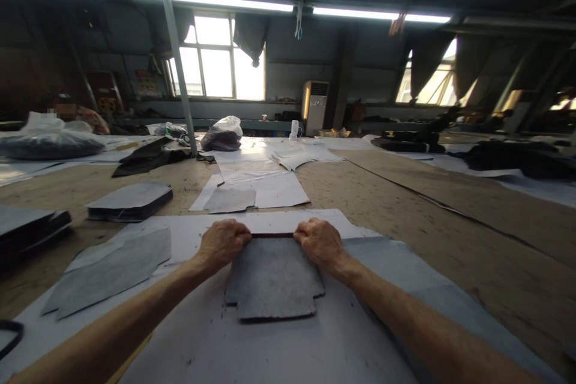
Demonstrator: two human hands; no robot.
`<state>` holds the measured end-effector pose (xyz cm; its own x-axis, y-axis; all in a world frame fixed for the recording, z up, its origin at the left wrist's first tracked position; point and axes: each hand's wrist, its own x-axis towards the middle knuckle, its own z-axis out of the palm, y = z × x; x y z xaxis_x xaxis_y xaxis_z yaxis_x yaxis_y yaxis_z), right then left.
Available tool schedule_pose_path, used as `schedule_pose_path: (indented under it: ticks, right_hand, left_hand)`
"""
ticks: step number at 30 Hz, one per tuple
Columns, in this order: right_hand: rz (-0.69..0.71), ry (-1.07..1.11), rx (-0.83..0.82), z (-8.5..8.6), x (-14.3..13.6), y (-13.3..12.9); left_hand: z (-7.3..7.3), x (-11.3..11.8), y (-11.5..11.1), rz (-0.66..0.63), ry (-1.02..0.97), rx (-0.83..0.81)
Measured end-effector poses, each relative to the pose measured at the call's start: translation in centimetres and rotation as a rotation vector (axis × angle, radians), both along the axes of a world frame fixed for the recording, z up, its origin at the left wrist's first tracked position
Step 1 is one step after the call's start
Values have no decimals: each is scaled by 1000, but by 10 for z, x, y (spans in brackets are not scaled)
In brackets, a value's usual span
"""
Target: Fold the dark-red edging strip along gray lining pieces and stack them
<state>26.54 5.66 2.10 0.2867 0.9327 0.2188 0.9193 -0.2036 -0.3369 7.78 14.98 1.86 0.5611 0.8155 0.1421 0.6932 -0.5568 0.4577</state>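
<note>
A stack of grey cut fabric pieces point(275, 282) lies on white paper in front of me, with notched corners at its near edge. At its far left corner, my left hand point(225, 243) is closed, fingers pinching the edge. My right hand point(318, 242) pinches the far right corner in the same way. Between the two hands the far edge shows as a dark, straight strip. The fingertips' undersides are hidden.
Left of my hands lies a flat grey piece point(112, 270); beyond it are thick stacks point(130, 199). White sheets point(279, 189) and a bagged bundle point(222, 134) lie farther back. A metal pole point(177, 60) rises at back left. A person point(85, 117) is at far left.
</note>
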Motion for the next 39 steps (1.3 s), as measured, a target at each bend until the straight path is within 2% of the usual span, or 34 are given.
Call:
schedule_pose_path:
  ticks: [5,14,19,23,25,27,29,31,35,37,39]
  right_hand:
    - [-15,-135,-23,-7,-1,2]
    - [-70,-267,-112,-14,4,17]
    - [-1,-367,-95,-15,-8,10]
    - [10,-407,-53,-10,-7,1]
    - [-6,-409,-1,-4,1,-16]
    - [-12,-398,40,4,12,-45]
    - [-1,-370,32,10,23,-84]
    - [19,-334,-2,14,31,-130]
    - [97,-198,-92,14,36,-209]
    - [152,-127,-101,9,37,-231]
    - [203,-119,-71,3,39,-240]
  left_hand:
    - [-12,0,-8,41,8,144]
    - [-30,4,1,109,114,308]
    - [-30,4,2,27,180,427]
    - [-25,4,6,-27,195,448]
    - [-22,2,6,-21,197,442]
    - [-20,-1,3,12,174,441]
    - [-17,-5,-3,35,105,440]
    - [-15,-10,-15,-9,-4,431]
    - [-16,-10,-57,-281,-167,363]
    - [-19,-2,-85,-435,-201,316]
    - [-21,8,-113,-583,-224,262]
